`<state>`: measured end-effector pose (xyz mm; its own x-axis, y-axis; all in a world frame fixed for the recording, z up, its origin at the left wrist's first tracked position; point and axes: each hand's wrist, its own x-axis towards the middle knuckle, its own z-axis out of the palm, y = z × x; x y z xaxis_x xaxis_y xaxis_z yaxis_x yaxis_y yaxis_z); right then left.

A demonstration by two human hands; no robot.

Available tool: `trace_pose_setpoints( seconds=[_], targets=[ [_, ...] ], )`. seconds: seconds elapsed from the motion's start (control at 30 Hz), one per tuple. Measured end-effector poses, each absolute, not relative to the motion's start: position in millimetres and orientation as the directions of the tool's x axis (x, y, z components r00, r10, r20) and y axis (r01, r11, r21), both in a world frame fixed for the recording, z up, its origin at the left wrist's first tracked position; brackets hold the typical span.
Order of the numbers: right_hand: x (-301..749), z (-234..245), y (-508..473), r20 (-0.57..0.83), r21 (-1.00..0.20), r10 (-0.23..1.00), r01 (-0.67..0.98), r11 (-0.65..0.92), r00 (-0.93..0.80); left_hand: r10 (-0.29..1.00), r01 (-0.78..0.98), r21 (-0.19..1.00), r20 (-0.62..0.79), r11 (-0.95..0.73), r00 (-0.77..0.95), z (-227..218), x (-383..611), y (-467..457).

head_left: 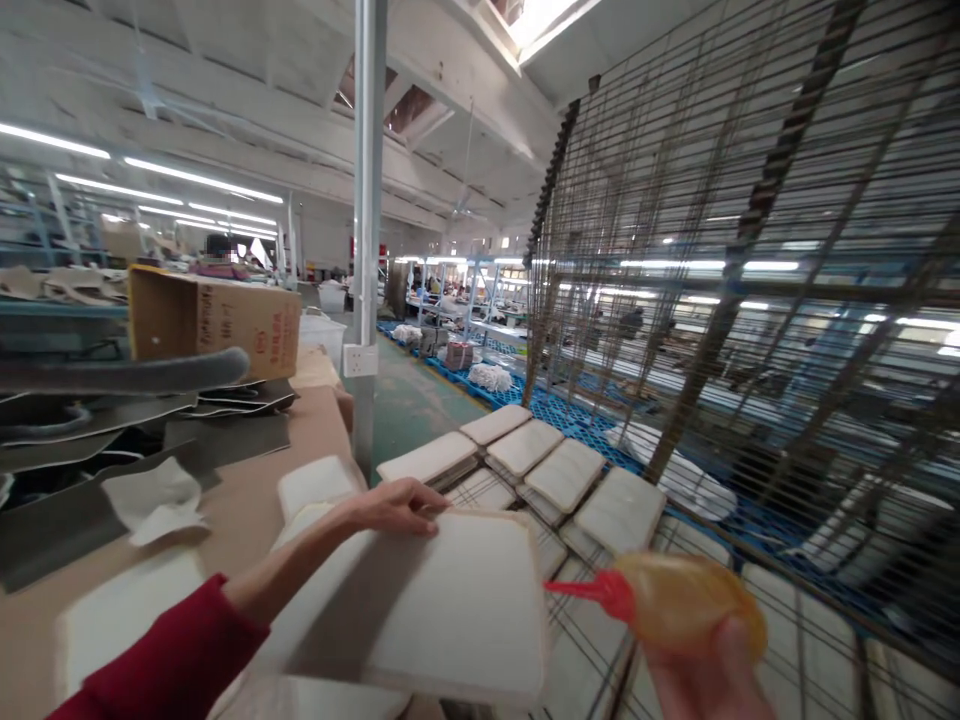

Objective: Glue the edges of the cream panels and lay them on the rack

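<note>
My left hand (pixel 401 507) grips the far edge of a white padded panel (pixel 465 600) with rounded corners, thumb on its face and fingers reaching over the edge. The panel lies tilted in front of me, with a shadow across its left part. In my right hand (pixel 705 672) is a squeeze bottle (pixel 694 605) of amber liquid, closed between the fingers. Its red nozzle (pixel 592 592) points left, close to the panel's right edge; whether the tip touches cannot be made out. More white panels (pixel 319 485) lie behind and under the held one.
Rows of similar panels (pixel 619 508) rest on a wire rack (pixel 592 640) at the right, below raised wire racks (pixel 720 250). At left, a brown table (pixel 315 420) bears a cardboard box (pixel 247 325), grey sheets and a white scrap (pixel 157 500). A metal post (pixel 367 200) stands ahead.
</note>
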<state>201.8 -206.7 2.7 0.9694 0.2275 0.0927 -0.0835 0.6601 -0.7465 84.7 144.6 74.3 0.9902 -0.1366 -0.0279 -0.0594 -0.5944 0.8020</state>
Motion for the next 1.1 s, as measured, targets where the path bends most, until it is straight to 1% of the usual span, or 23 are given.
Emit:
trace_pose_setpoints(
  seconds=[0.03, 0.07, 0.13, 0.2, 0.27, 0.53, 0.63, 0.77, 0.93, 1.1],
  targets=[
    [204, 14, -205, 0.039, -0.734, 0.125, -0.057, 0.677, 0.991, -0.147, -0.051, 0.805, -0.046, -0.591, 0.988, 77, 81, 144],
    [206, 25, -203, 0.021, -0.745, 0.111, -0.058, 0.664, 0.994, -0.158, -0.043, 0.81, -0.061, -0.584, 0.985, 80, 79, 144],
    [208, 41, -199, 0.077, -0.759, 0.099, -0.006, 0.651, 0.992, -0.18, -0.027, 0.822, -0.092, -0.569, 0.979, 84, 75, 144],
    [209, 48, -197, 0.171, -0.77, 0.12, 0.057, 0.635, 0.978, -0.195, -0.009, 0.831, -0.12, -0.556, 0.973, 87, 73, 145],
    [209, 49, -196, 0.22, -0.779, 0.141, 0.087, 0.621, 0.965, -0.211, 0.007, 0.843, -0.142, -0.538, 0.967, 88, 72, 146],
    [208, 40, -200, 0.161, -0.81, 0.188, 0.021, 0.586, 0.969, -0.29, 0.041, 0.896, -0.186, -0.443, 0.939, 90, 69, 148],
    [205, 37, -204, 0.167, -0.815, 0.199, 0.021, 0.579, 0.966, -0.3, 0.065, 0.916, -0.196, -0.396, 0.934, 91, 67, 147],
    [199, 36, -210, 0.162, -0.819, 0.25, -0.011, 0.574, 0.954, -0.294, 0.106, 0.933, -0.214, -0.344, 0.932, 93, 66, 144],
    [184, 41, -216, 0.143, -0.807, 0.311, -0.071, 0.586, 0.94, -0.321, 0.12, 0.939, -0.227, -0.323, 0.919, 98, 67, 139],
    [175, 47, -220, 0.097, -0.818, 0.305, -0.098, 0.566, 0.947, -0.318, 0.155, 0.936, -0.258, -0.316, 0.912, 100, 69, 135]
  ],
)
